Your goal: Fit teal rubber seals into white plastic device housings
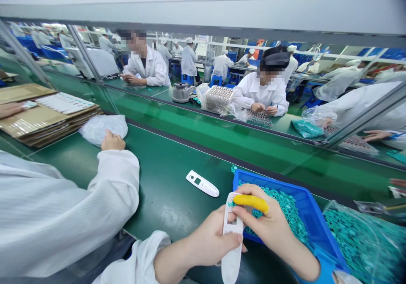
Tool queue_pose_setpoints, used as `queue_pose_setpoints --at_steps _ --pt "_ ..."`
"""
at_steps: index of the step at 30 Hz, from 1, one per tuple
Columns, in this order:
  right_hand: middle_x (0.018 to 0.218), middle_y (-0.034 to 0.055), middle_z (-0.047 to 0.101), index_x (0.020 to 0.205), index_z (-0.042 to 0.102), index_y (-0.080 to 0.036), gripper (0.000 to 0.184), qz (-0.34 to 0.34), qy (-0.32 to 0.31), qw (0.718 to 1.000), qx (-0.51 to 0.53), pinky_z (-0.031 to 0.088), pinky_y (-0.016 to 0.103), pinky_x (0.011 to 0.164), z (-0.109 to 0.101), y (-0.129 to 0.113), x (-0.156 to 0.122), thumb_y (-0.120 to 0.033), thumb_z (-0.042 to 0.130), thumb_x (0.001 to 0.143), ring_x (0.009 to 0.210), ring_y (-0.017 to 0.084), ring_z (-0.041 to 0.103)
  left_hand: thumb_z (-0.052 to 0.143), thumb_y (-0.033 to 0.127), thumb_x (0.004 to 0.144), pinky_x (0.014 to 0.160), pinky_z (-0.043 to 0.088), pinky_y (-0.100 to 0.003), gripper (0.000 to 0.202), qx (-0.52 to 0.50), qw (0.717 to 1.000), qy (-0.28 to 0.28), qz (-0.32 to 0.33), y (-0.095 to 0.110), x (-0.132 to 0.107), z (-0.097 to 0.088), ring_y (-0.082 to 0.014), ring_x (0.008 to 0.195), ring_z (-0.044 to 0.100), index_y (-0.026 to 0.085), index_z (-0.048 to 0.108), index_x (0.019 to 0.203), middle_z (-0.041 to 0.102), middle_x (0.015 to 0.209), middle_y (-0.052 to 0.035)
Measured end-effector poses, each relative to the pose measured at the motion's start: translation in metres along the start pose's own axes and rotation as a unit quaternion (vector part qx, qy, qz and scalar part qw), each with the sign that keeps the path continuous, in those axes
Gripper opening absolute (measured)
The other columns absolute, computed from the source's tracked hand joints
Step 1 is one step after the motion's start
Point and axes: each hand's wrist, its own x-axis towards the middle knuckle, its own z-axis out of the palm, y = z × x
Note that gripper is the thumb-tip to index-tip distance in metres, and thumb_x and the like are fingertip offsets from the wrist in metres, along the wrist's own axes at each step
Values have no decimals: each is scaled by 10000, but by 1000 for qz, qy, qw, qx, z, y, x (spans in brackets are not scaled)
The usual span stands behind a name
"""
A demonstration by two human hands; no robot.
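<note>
In the head view, my left hand (213, 238) is closed around a white plastic housing (232, 258), which has a window near its upper end and is held tilted upright. My right hand (264, 216), with a yellow finger cot (250, 202) on one finger, is at the top of that housing. Its finger and thumb pinch at a small teal plastic part (230, 204) there; the fingers partly hide it. Beyond my hands, a second white housing (202, 183) lies on the green table. Behind my right hand stands a blue bin (312, 199) of many teal parts.
A clear bag (364, 233) of teal parts lies right of the bin. At left, a co-worker's sleeve (117, 187) reaches across the table (158, 161) to a white plastic bag (103, 128). Stacked cardboard (57, 127) stands farther left. Co-workers sit across the line.
</note>
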Motion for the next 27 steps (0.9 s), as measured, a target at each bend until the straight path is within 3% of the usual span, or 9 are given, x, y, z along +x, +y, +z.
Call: queue_pose_setpoints --at_steps 3,5,9,12,14,17,20,23,27 --pt "936 58 690 817 679 -248 80 -46 -63 997 -22 528 344 720 -2 -10 11 -207 634 765 897 224 640 718 394 630 392 360 -164 449 -26 999 -8 16 1 -4 -6 -74 443 496 157 472 922 600 632 -1" --pt "896 51 692 815 692 -242 96 -49 -100 994 -14 526 333 712 -2 -19 23 -196 638 750 843 205 643 754 491 594 458 410 -187 502 -47 998 -1 47 0 -6 -12 -95 503 538 156 489 857 582 621 2" --pt "865 27 689 827 698 -208 99 33 -122 991 48 508 324 764 10 -15 75 -220 658 738 818 187 635 700 676 559 510 428 -230 638 -104 985 68 124 -11 -5 -33 -132 558 580 124 587 858 596 724 -36" --pt "884 38 688 948 681 -157 198 105 -118 986 53 504 342 797 43 13 138 -249 672 774 825 183 631 588 712 660 510 393 -230 673 -123 967 183 131 -28 -3 -56 -126 550 582 96 647 923 621 830 -77" --pt "926 50 667 1004 640 -128 220 129 -133 982 41 520 358 769 76 35 179 -272 628 838 824 171 630 620 666 672 537 406 -239 625 -114 949 268 122 -41 -2 -70 -129 572 596 102 664 938 612 922 -86" --pt "1105 65 609 1115 576 -149 282 159 -157 974 22 526 384 791 130 62 222 -324 562 894 930 183 615 693 607 637 622 464 -281 557 -94 908 370 175 -60 -3 -87 -123 591 600 133 687 930 548 1108 -95" --pt "1156 71 588 1151 562 -161 306 170 -176 970 11 518 399 817 174 79 239 -331 556 896 973 200 602 688 562 677 672 497 -307 490 -79 860 442 243 -82 -1 -101 -122 607 594 145 710 933 501 1168 -110" --pt "1155 67 588 1150 564 -158 313 167 -190 967 15 519 399 814 203 92 245 -340 555 896 973 206 603 674 559 694 658 522 -307 515 -70 824 501 254 -104 5 -111 -142 636 603 117 722 953 487 1182 -162" --pt "1164 72 585 1155 562 -160 314 177 -199 964 12 520 396 809 221 106 251 -333 560 893 972 201 602 598 631 715 683 551 -298 574 -8 819 518 246 -121 10 -112 -208 776 638 135 725 975 495 1240 -191"
